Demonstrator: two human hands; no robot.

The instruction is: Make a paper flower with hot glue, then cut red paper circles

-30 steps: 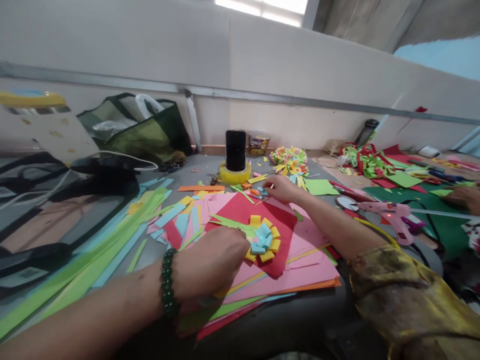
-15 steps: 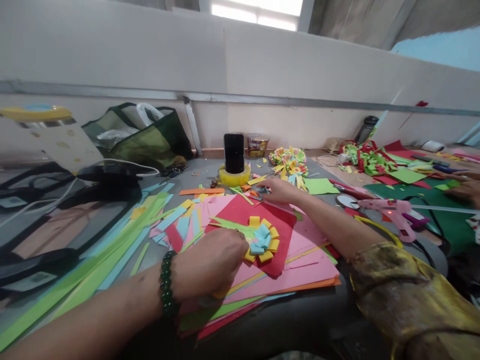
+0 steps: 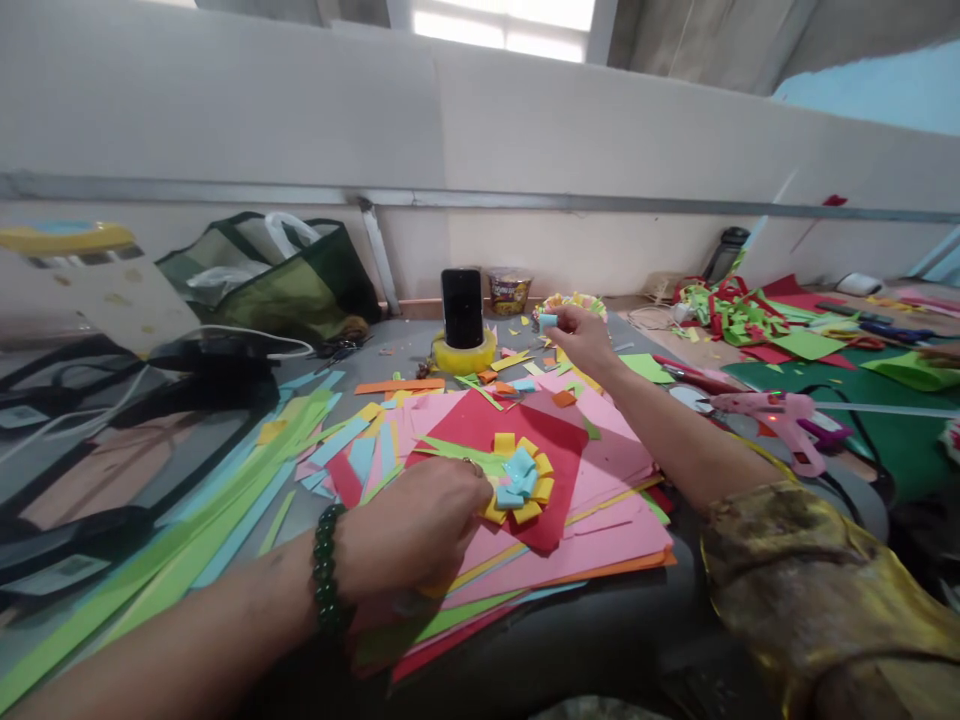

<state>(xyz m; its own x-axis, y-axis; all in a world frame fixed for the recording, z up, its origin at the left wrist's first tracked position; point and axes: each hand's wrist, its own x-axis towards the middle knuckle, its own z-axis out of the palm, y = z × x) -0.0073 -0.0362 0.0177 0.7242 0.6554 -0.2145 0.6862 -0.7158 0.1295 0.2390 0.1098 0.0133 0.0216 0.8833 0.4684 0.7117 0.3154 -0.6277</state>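
Note:
A paper flower [image 3: 520, 478], with yellow looped petals and light blue loops in its middle, is over a red sheet [image 3: 562, 425]. My left hand [image 3: 427, 510] is closed at the flower's left edge, its fingertips partly hidden behind the hand; green strips [image 3: 457, 450] run just beyond it. Up and to the right, my right hand [image 3: 583, 340] pinches a small light blue paper piece [image 3: 548, 321] in the air, in front of a multicoloured paper bundle [image 3: 574, 300]. Beneath the red sheet spreads a stack of pink paper [image 3: 607, 540] with other colours.
Long green and blue strips [image 3: 225, 500] cover the left side. A phone [image 3: 462, 308] stands in a yellow tape roll [image 3: 465, 357]. To the right lie a pink glue gun [image 3: 780, 415] and green sheets. Another person's hand [image 3: 941, 355] shows at the right edge.
My right hand has risen and moved right from the scraps near the tape roll, now with the light blue piece in its fingers. My left hand stays at the flower.

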